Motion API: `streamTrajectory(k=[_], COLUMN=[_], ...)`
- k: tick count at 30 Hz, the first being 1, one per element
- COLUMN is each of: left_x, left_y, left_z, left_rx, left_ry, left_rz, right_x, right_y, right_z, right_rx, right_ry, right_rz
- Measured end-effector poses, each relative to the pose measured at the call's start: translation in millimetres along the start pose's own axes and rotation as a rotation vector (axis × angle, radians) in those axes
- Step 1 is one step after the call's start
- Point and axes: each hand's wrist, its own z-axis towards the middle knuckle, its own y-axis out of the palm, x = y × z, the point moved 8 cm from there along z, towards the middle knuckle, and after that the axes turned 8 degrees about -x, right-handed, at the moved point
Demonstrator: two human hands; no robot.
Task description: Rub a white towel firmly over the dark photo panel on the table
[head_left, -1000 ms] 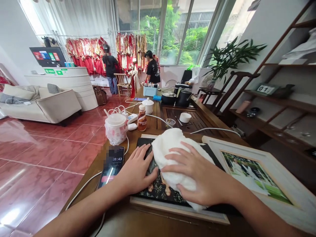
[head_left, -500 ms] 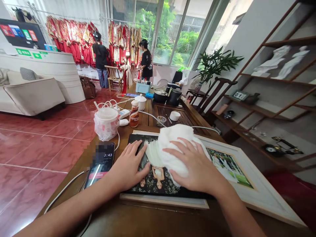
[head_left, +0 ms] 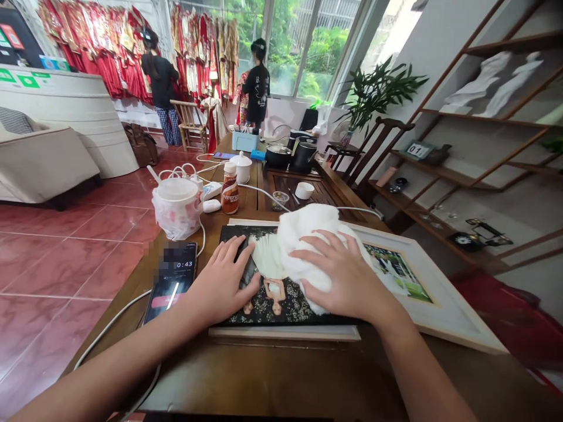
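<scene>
Head view: white cloth pressed to a dark photo

From where I stand, the step in hand looks like wiping or padding the photo (head_left: 292, 302), which lies flat on a pale frame (head_left: 285, 333). Hands apart: the left hand (head_left: 222, 280) rests spread on the photo's left side; the right hand (head_left: 341, 275) lies splayed over the bunched cloth (head_left: 307, 221), on the photo's right part. Shifting that cloth would, I judge, call for light, even pressure with the left hand bracing.

Around the photo, the brown surface (head_left: 246, 375) carries a phone (head_left: 173, 280) to its left, a bottle (head_left: 229, 190) and small white bowl (head_left: 304, 190) beyond it, and a framed picture (head_left: 448, 310) to its right. Well beyond the photo, two people (head_left: 257, 91) stand by red garments (head_left: 202, 53); shelves (head_left: 466, 114) rise off to its right.
</scene>
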Motion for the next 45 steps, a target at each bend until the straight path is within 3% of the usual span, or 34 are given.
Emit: streamTrajectory(k=[3, 5, 7, 12, 14, 17, 21, 23, 26, 30, 34, 37, 42, 45], left_x=[2, 3, 2, 0, 0, 2, 4, 4, 2, 0, 0, 1, 3, 3], left_y=[0.2, 0.7, 1.2, 2.1, 2.0, 2.3, 3.7, 4.3, 4.7, 4.6, 3.8, 3.8, 2.8, 2.2], left_z=[0, 0, 0, 0, 0, 1, 2, 2, 1, 1, 2, 2, 1, 1], left_rx=[0.005, -0.001, -0.01, -0.031, -0.026, -0.018, -0.03, -0.043, -0.051, -0.05, -0.045, -0.039, -0.008, -0.01], left_ry=[0.018, 0.03, 0.031, 0.028, 0.029, 0.032, 0.036, 0.038, 0.028, 0.023, 0.022, 0.024, 0.049, 0.055], left_rz=[0.01, 0.022, 0.039, 0.08, 0.087, 0.098, 0.115, 0.121, 0.124, 0.115, 0.11, 0.112, 0.084, 0.071], right_x=[-36, -45, -34, 23, 30, 12, -33, -42, -27, 15, 37, 25, -29, -35], right_y=[2, 3, 3, 2, 1, 1, 3, 4, 3, 0, -1, -1, 2, 2], right_z=[1, 1, 1, -2, -3, -3, -2, -2, -2, -6, -10, -8, -2, -3], right_rx=[-0.045, -0.052, -0.035, 0.003, 0.0, -0.004, -0.039, -0.052, -0.036, -0.006, -0.01, -0.007, -0.055, -0.065], right_ry=[-0.158, -0.202, -0.156, 0.084, 0.123, 0.078, -0.14, -0.19, -0.109, 0.052, 0.104, 0.057, -0.192, -0.228], right_rz=[0.064, 0.086, 0.081, -0.023, -0.05, -0.039, 0.048, 0.078, 0.06, -0.023, -0.015, -0.002, 0.069, 0.084])
